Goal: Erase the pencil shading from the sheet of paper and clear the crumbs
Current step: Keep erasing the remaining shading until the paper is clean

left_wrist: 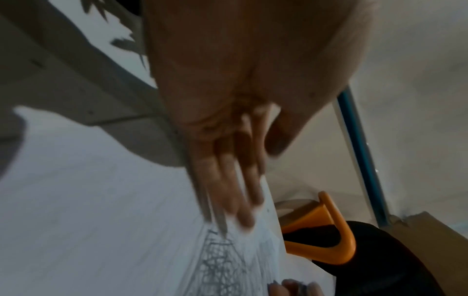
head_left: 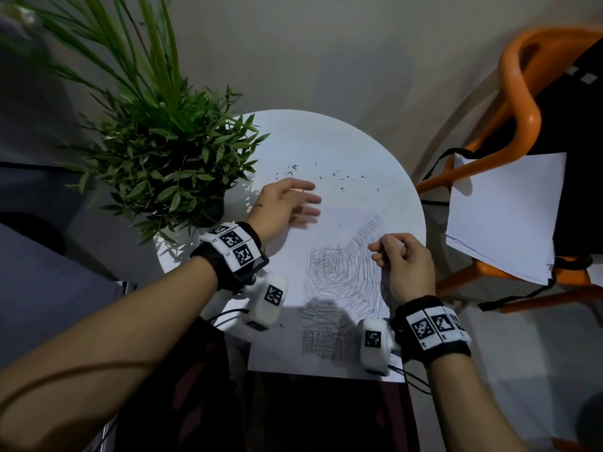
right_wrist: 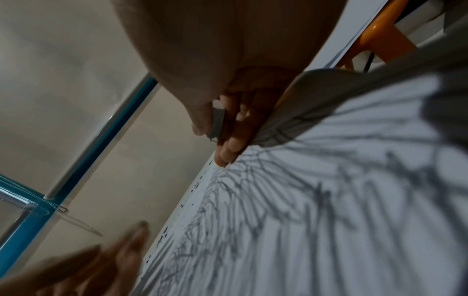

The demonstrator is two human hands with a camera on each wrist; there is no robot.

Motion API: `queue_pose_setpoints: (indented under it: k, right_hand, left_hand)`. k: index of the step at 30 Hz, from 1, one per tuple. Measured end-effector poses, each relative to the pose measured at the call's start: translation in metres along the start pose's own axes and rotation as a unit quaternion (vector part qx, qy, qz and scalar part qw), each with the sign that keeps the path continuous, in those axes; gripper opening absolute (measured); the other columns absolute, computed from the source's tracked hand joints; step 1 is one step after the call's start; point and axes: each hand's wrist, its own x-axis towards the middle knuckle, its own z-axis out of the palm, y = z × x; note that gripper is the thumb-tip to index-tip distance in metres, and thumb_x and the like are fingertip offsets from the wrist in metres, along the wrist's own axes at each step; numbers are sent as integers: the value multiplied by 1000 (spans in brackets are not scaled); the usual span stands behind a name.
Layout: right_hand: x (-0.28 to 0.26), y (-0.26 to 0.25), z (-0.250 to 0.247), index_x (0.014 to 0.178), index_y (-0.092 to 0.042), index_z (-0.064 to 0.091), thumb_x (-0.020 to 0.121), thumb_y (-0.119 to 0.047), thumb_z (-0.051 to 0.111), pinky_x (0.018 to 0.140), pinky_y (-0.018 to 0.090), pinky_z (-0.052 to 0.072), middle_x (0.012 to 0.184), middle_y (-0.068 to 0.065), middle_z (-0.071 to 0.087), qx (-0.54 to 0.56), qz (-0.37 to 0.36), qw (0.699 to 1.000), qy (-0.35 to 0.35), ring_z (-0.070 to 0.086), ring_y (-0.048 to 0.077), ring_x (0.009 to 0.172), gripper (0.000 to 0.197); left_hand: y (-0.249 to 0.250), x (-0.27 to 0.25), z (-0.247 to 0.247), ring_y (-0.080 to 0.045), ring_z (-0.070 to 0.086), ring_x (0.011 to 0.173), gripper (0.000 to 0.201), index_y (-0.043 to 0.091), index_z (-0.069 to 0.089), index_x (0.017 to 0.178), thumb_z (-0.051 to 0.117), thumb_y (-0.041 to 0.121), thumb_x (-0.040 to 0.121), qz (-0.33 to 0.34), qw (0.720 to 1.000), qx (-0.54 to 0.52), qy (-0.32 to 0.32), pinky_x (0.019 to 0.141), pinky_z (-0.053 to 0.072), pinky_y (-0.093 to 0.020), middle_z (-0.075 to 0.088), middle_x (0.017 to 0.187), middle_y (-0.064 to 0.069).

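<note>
Eraser [right_wrist: 217, 122] in right hand [head_left: 403, 264] over unlettered pencil shading [head_left: 339, 272]

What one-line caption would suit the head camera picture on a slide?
Left hand spread flat on the paper near eraser crumbs; right hand pinches an eraser over pencil shading.

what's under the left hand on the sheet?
Bare white sheet of paper lies around the open left hand, with dark eraser crumbs scattered just beyond the fingers. Anything directly beneath the palm is covered.
</note>
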Motion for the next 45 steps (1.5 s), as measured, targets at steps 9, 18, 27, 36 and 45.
queue_pose_setpoints:
  k: [9, 18, 27, 36, 45]
  right_hand:
    - [-2, 1, -3, 95, -1, 64, 100, -15, 54, 64, 20, 53, 85, 11, 74, -5, 3, 1000, -1, 63, 14, 69, 17]
    - [-3, 1, -2, 94, -3, 62, 101, -15, 53, 64, 23, 53, 83, 10, 73, 6, 6, 1000, 4, 63, 15, 69, 15]
    - [-9, -39, 19, 95, -6, 51, 101, -18, 53, 66, 39, 55, 82, 17, 72, -22, 27, 989, -144, 68, 29, 69, 13]
    - [-3, -44, 82, 91, -10, 49, 104, -23, 46, 74, 29, 60, 116, 25, 67, 142, 223, 922, -284, 69, 28, 106, 19]
    - [-10, -47, 69, 90, -5, 49, 103, -28, 46, 92, 50, 54, 117, 28, 65, 114, 250, 888, -368, 67, 41, 105, 27]
  left_hand:
    - [-1, 4, -4, -13, 31, 145, 51, 13, 54, 138, 42, -11, 95, 132, 954, 265, 48, 114, 28, -22, 41, 152, -5]
    - [-56, -112, -5, -24, -16, 152, 76, 13, 7, 160, 29, 55, 101, 78, 787, 606, -86, 124, -6, -42, -13, 165, -9]
    - [-83, -106, -12, -24, 10, 153, 71, 3, 22, 156, 11, 42, 97, 165, 790, 590, -20, 125, 8, -42, 13, 165, -11]
    - [-99, -109, -26, -39, 34, 144, 56, -6, 45, 144, 35, 26, 100, 194, 738, 646, 42, 113, 35, -58, 38, 154, -20]
    - [-100, -112, -25, -33, 36, 144, 54, -4, 47, 143, 32, 26, 101, 202, 739, 640, 56, 117, 27, -51, 40, 154, -17]
